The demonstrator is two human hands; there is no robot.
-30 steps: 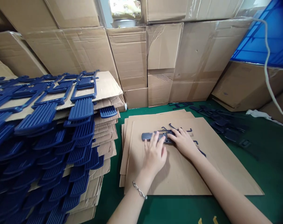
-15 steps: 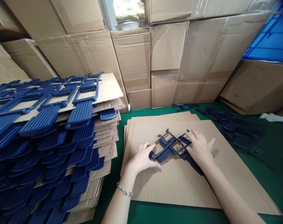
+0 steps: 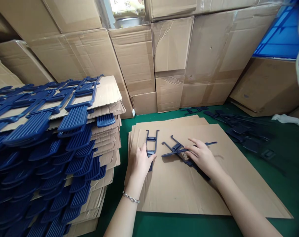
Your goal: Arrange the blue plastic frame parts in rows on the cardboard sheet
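Observation:
My left hand is closed on a dark blue plastic frame, which lies at the left of the cardboard sheet with its two hooked prongs pointing away from me. My right hand has its fingers closed round a second plastic frame, tilted sideways above the sheet. Beneath it lies a third plastic frame, hooked prongs up and to the left, its lower part running under my right hand. My right fingers partly hide where these two cross.
At left rises a tall stack of cardboard layers with many blue plastic frames between them. More dark frames lie heaped on the green table at right. Cardboard boxes wall off the back.
The crossed frames have come apart. My left hand has moved left with one frame, now pointing straight away from me. The frame in my right hand has turned and tilted.

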